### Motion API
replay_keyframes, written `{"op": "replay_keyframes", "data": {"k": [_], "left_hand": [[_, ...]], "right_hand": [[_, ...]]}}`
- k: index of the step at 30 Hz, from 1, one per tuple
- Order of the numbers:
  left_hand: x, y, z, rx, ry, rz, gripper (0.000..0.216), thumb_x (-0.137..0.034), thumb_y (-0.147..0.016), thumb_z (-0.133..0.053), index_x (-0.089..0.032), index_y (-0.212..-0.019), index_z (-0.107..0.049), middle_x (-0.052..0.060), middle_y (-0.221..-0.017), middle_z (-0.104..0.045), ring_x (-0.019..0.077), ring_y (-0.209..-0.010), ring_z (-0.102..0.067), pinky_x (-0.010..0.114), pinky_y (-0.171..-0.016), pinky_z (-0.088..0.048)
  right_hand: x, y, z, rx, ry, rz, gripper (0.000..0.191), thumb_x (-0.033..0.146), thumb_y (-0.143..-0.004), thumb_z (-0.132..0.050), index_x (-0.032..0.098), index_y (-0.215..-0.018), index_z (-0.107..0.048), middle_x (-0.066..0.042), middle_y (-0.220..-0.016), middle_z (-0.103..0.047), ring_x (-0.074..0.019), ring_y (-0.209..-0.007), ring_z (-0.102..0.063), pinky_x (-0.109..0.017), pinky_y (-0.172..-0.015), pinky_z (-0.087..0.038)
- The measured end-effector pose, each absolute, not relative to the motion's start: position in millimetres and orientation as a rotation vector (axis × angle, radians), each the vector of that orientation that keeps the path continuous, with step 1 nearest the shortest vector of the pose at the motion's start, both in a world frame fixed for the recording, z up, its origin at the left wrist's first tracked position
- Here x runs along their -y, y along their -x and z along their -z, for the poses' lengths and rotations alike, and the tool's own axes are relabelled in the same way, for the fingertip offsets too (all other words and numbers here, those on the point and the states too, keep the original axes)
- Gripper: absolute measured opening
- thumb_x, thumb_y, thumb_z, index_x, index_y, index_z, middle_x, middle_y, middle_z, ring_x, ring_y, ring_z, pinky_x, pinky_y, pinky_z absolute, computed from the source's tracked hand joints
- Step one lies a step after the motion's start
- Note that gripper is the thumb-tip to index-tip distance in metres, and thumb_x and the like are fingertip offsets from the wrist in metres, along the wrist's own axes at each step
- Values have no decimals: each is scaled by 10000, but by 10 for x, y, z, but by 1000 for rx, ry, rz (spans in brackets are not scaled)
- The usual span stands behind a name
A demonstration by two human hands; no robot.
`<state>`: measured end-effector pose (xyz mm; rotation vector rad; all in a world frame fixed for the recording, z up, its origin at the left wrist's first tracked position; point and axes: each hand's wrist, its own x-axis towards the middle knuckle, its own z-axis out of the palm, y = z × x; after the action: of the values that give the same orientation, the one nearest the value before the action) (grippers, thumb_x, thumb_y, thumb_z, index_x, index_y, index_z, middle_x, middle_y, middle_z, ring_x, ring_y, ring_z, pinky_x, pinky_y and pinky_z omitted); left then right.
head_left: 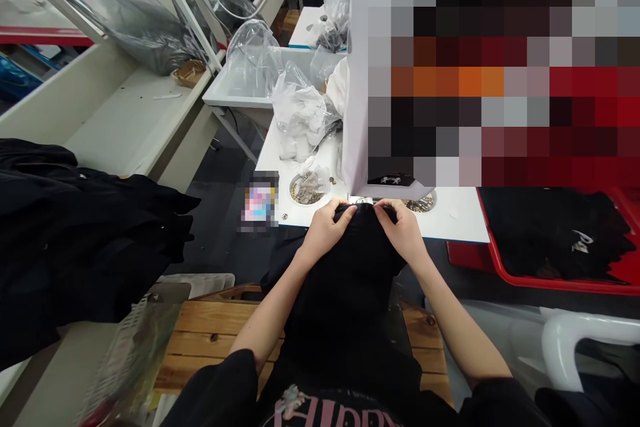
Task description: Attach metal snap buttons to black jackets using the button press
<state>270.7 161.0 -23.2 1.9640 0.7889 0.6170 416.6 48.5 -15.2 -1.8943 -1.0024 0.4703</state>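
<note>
- Pinching: one black cloth garment [345,293], soft and matte, running from my lap up to the near edge of the white worktop [453,223], its top fold bunched between my hands.
- Left hand [325,230]: fingers [340,215] curled and clamped on the fold from the left.
- Right hand [403,230]: clamped the same way from the right, fingertips close to the left hand's but not touching it.
- Handling note: an equal pinch from both sides keeps the fold level and stops the smooth cloth slipping.
- Round metal-rimmed dish [306,190]: sunk into the worktop just ahead of my left hand, holding small gold-coloured pieces.
- Second round dish [423,202]: beyond my right hand, partly hidden.
- Clear plastic bags [300,113]: crumpled, thin and glossy, heaped on the worktop.
- White plastic tub [235,95]: shallow and square-edged, beyond the bags.
- Red tray [493,265]: glossy rim, on my right, carrying black cloth with a pale print.
- Black garments [60,213]: soft heap on my left.
- Wooden slatted seat [210,327]: warm-toned planks beneath me.
- Upper right of the head view: pixelated, contents impossible to tell.
</note>
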Motion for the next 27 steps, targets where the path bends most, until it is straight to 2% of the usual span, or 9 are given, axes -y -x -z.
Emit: {"op": "replay_keyframes", "data": {"k": [7,12,16,19,27], "left_hand": [[-1609,-2751,366,-921,-1736,-715,255,-408,-801,-613,-154,-820,-610,4,-723,-628,160,-705,-600,259,-666,-464],[-1658,-2804,372,-900,-1687,-701,212,-372,-802,-611,-163,-770,-613,17,-736,-633,178,-741,-602,272,-714,-459],[-1720,-2871,442,-894,-1624,-739,171,-328,-792,-619,-163,-837,-635,30,-806,-655,191,-813,-616,286,-777,-463],[-1745,-2906,496,-885,-1609,-769,178,-317,-793,-613,-161,-872,-644,34,-838,-662,193,-853,-618,288,-803,-465],[-1796,-2969,522,-935,-1698,-784,106,-273,-780,-608,-169,-792,-617,19,-760,-643,193,-813,-611,287,-769,-477]], "right_hand": [[-545,-4160,247,892,1912,-455,306,480,-798,-580,190,-875,-645,-78,-900,-698,-246,-896,-638,-389,-807,-478],[-597,-4198,263,904,1870,-434,334,478,-811,-561,199,-965,-662,-82,-1013,-693,-273,-991,-621,-399,-831,-474],[-663,-4200,269,856,1832,-392,364,467,-798,-571,196,-1031,-641,-95,-1032,-686,-295,-1030,-598,-416,-845,-471],[-698,-4182,274,808,1830,-397,347,436,-794,-575,195,-1035,-635,-95,-1020,-684,-298,-1032,-592,-417,-851,-470],[-773,-4241,419,815,1937,-366,246,357,-784,-558,205,-960,-639,-76,-964,-683,-282,-995,-590,-404,-853,-463]]}}
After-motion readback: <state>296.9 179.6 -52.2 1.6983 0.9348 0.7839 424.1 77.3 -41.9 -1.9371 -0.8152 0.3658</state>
